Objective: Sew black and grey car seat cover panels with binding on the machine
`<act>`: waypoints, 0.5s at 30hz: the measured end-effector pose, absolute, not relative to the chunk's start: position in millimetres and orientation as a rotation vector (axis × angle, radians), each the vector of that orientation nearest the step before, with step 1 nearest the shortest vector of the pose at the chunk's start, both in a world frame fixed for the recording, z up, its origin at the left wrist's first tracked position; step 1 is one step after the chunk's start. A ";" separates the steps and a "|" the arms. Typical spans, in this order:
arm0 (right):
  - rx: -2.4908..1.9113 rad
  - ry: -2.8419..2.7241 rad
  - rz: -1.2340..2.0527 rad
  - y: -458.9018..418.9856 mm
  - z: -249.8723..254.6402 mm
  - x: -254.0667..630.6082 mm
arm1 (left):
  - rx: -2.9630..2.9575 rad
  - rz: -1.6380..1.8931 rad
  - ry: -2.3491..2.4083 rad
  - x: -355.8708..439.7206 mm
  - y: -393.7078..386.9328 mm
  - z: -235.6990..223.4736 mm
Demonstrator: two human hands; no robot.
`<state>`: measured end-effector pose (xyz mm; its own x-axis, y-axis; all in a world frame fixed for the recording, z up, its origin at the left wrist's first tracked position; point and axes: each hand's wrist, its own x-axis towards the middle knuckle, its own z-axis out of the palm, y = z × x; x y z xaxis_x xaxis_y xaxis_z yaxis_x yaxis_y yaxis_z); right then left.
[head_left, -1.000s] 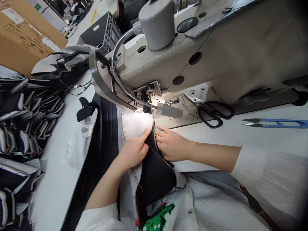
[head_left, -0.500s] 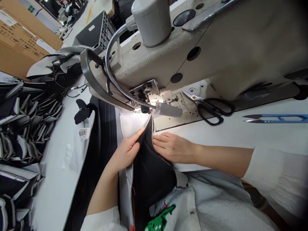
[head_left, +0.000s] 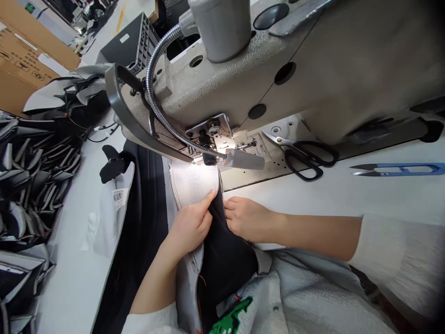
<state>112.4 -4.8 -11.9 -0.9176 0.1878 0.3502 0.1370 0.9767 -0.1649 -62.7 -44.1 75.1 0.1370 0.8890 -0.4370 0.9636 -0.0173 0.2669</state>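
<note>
A padded fabric piece (head_left: 227, 253), black with a light grey mesh panel (head_left: 194, 183), lies with its far end under the sewing machine (head_left: 194, 99). My left hand (head_left: 191, 227) is closed on the grey panel's edge, index finger stretched along it towards the presser foot; its lower fingers are partly hidden. To its right, my right hand (head_left: 248, 218) pinches the black fabric's right edge, with the fingertips partly hidden in the fold. A small lamp (head_left: 245, 160) on a bendable metal neck lights the needle area, which the lamp partly covers.
Black-handled scissors (head_left: 306, 155) rest on the machine bed, with blue thread snips (head_left: 396, 169) farther right. Stacked black and grey pieces (head_left: 38, 176) fill the left side. Behind them stand a cardboard box (head_left: 31, 60) and a grey crate (head_left: 127, 44).
The grey panel's edge has swung right and lies flatter, covering more of the black fabric near the needle. My left hand has moved slightly right with it; my right hand has barely shifted.
</note>
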 end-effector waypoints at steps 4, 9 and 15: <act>-0.249 -2.678 0.144 -2.9 -11.0 116.9 | 2.008 -0.304 1.815 -50.9 -45.1 72.2; -0.309 -2.539 0.029 1.3 -2.1 136.7 | 2.057 -0.346 1.799 -49.6 -46.6 64.2; -0.243 -2.538 -0.184 -10.4 -7.8 130.9 | 1.873 0.037 1.642 -65.3 -42.6 64.8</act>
<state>130.9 -10.4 -7.8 -0.8167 0.1336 0.5613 0.2131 0.9739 0.0783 -65.3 -42.6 64.8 0.2193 0.8990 -0.3790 0.8812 -0.0158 0.4725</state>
